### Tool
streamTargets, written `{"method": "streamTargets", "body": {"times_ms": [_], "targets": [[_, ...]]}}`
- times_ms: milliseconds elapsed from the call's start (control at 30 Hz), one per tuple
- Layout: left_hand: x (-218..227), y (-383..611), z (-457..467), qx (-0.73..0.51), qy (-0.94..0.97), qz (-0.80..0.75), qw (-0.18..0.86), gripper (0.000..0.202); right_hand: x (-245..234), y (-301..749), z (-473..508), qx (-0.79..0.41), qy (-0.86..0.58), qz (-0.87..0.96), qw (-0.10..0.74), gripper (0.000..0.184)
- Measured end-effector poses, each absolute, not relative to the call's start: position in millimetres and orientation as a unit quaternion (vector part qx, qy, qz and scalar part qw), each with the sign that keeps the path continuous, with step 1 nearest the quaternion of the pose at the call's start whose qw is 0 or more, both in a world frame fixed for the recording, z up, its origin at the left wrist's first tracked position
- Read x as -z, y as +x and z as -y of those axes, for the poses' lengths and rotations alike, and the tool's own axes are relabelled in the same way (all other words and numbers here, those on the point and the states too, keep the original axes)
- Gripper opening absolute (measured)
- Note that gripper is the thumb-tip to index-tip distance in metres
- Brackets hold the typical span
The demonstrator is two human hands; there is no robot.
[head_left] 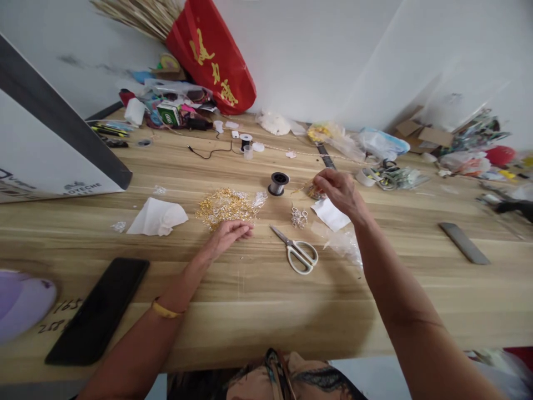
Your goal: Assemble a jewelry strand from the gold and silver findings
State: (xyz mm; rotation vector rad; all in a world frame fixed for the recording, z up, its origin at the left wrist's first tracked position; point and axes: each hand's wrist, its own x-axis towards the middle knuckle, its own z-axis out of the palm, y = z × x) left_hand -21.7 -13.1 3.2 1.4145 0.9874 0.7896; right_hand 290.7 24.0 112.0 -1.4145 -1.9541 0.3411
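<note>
My left hand (pixel 229 234) rests on the table, its fingers loosely stretched out and nothing visible in them. Just beyond it lies a heap of gold and silver beaded strands (pixel 228 206). My right hand (pixel 338 190) is held with fingertips pinched together over a small, partly hidden clump of colourful bits; what it grips, if anything, I cannot make out. Between the hands are a small bunch of silvery ring-shaped pieces (pixel 298 217) and white-handled scissors (pixel 300 255), blades pointing toward the heap. A spool of fine wire (pixel 277 183) stands behind them.
White paper (pixel 331 214) and clear plastic wrapping (pixel 345 244) lie under my right forearm. Crumpled white tissue (pixel 158 216) and a black phone-like slab (pixel 99 310) are at left. Bags, tape rolls and clutter line the wall, including a red bag (pixel 212 61).
</note>
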Motion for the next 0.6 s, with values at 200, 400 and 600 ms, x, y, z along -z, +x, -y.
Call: {"method": "streamTargets", "body": {"times_ms": [200, 400, 600], "targets": [[-5.0, -21.2, 13.8, -0.333, 0.607, -0.429, 0.581, 0.036, -78.8, 304.6, -26.6, -0.083, -0.600, 0.754, 0.255, 0.025], [-4.1, -20.3, 12.7, -0.321, 0.609, -0.427, 0.587, 0.034, -69.7, 307.2, -21.3, -0.082, -0.610, 0.755, 0.225, 0.023], [-5.8, -20.8, 11.1, -0.336, 0.606, -0.440, 0.571, 0.033, -62.7, 303.3, -19.8, -0.108, -0.599, 0.771, 0.188, 0.021]]}}
